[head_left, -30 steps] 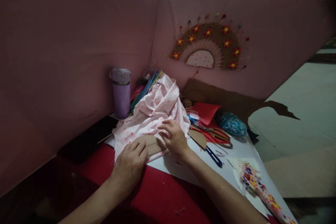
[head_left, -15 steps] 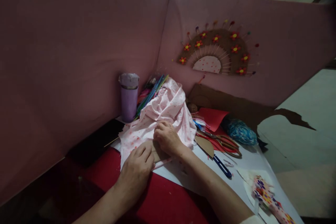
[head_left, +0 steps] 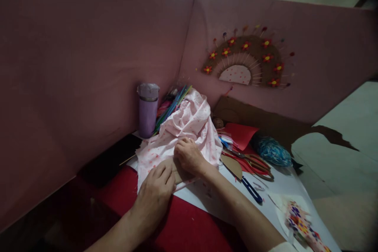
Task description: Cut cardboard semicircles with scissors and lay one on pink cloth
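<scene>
A crumpled pink spotted cloth (head_left: 183, 130) lies on the table in front of me. A brown cardboard piece (head_left: 176, 171) sits on its near edge, mostly covered by my hands. My left hand (head_left: 155, 193) lies on the cloth and the card's left part, fingers together and pressing down. My right hand (head_left: 189, 155) is curled over the card's right part, fingertips gripping cloth and card together.
A purple tumbler (head_left: 147, 110) and coloured sticks (head_left: 171, 106) stand at the back corner. Scissors (head_left: 251, 161), a blue tool (head_left: 252, 190), blue yarn (head_left: 271, 150), red paper (head_left: 242, 134) and a patterned cloth piece (head_left: 301, 224) lie to the right. Pink partitions enclose the table; a fan decoration (head_left: 248, 63) hangs on one.
My right hand has pulled back from the cloth's folds onto the card and curled shut. My left hand has stayed on the card. The camera has shifted slightly.
</scene>
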Demonstrator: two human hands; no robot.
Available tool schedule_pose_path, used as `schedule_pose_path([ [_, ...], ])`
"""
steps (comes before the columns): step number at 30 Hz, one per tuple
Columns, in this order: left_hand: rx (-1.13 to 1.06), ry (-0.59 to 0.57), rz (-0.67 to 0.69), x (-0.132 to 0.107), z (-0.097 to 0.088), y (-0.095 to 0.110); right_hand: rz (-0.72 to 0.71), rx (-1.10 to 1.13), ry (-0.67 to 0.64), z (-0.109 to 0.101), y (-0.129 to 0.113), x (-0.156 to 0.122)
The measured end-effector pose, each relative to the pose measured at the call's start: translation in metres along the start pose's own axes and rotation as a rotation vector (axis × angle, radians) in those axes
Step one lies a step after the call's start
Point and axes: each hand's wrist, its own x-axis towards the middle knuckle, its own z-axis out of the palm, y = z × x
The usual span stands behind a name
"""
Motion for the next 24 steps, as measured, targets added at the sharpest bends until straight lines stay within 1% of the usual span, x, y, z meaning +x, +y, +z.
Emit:
schedule_pose_path([
  [6, 0.001, -0.001, 0.002, -0.0028, 0.0005, -0.0003, -0.022, 0.000, -0.003, -0.0002, 0.0001, -0.0005],
  [17, 0.005, -0.017, -0.002, -0.0012, -0.0038, 0.0005, 0.022, 0.021, -0.005, -0.0021, -0.0007, 0.0016],
  [24, 0.016, -0.047, 0.007, 0.0003, -0.0046, 0.0018, 0.048, -0.007, -0.014, 0.0063, 0.0000, 0.0030],
])
